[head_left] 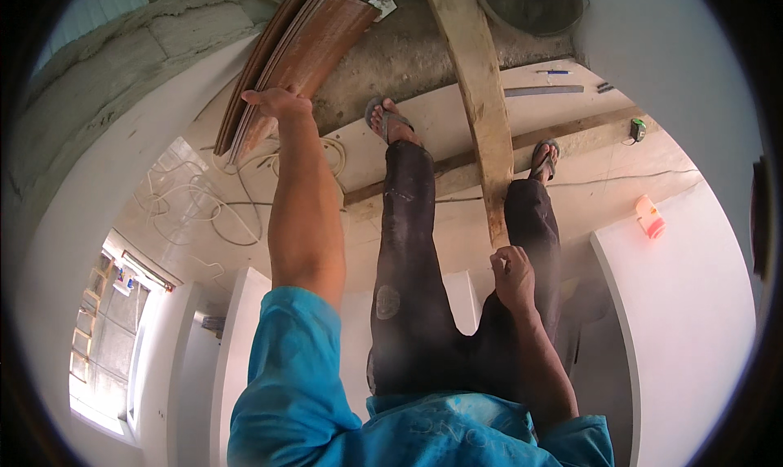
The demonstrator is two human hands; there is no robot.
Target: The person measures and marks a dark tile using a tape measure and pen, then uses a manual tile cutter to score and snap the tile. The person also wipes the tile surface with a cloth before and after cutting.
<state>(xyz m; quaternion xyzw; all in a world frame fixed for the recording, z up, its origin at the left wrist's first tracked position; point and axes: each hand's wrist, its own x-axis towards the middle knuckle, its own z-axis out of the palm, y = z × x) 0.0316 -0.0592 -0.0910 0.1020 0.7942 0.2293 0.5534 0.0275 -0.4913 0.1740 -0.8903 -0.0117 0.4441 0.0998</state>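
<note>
Head view: left hand (277, 101) stretched far forward at the end of a bare forearm, fingers curled over the near edge of a stack of brown wood-grain planks (298, 55), gripping it. Stack tilted, fanned at the edges, resting against a rough grey concrete ledge (391, 51) and reaching up toward the top of the picture. Right hand (512, 275) lower and nearer the body, closed around the lower end of a long pale timber board (477, 100), thumb side up. Board running from that hand up between the two legs and out past the top edge, crossing a thinner wooden batten (571, 132) laid on the floor. Dark trousers (408, 287) and two feet in grey sandals, left sandal (387, 120) just beside the planks' lower corner, right sandal (545, 159) on the batten. Blue sleeve (285, 385) filling the lower edge. Farther out: loose white cables (220, 214) coiled on the pale floor to the left, a small green tape measure (637, 129) and a pink bottle (650, 216) to the right, a flat metal ruler (542, 91) and a blue pen (553, 72) near the top, a round dark pan (530, 2) beyond them, white wall panels (693, 304) on both sides.
</note>
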